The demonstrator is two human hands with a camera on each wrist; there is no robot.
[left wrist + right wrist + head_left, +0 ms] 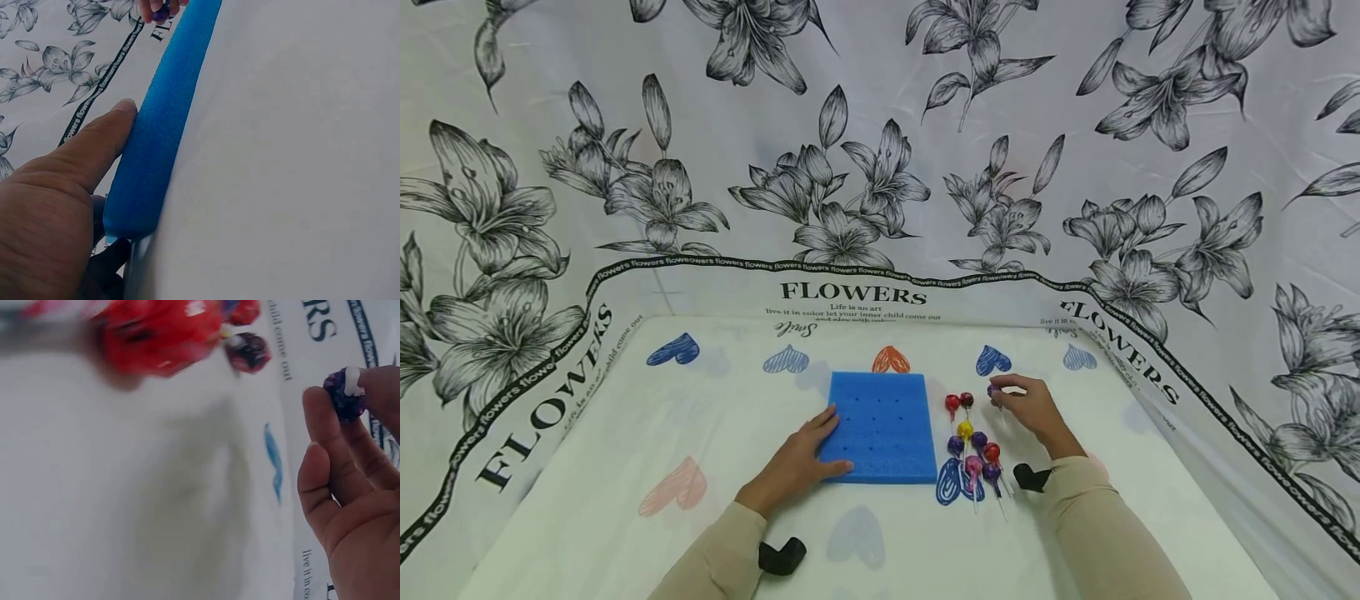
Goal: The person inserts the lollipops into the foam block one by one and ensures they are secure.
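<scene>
A blue foam block [880, 433] with several small holes in its top lies flat on the table. My left hand [801, 458] rests at its near left corner, fingers along the left side and thumb on the front edge. In the left wrist view the thumb of that hand [69, 156] lies straight against the block [153, 144]. Right of the block, my right hand [1028, 407] pinches a purple-wrapped lollipop [345, 395] by its head, above the cloth. Several lollipops [973, 467] in red, yellow, purple and pink wrappers lie between the block and that hand.
A white tablecloth [737, 433] printed with hearts covers the table. Behind and at the sides hangs a white curtain [880, 100] with black flower drawings and lettering. Black wrist devices [782, 557] sit at both sleeves.
</scene>
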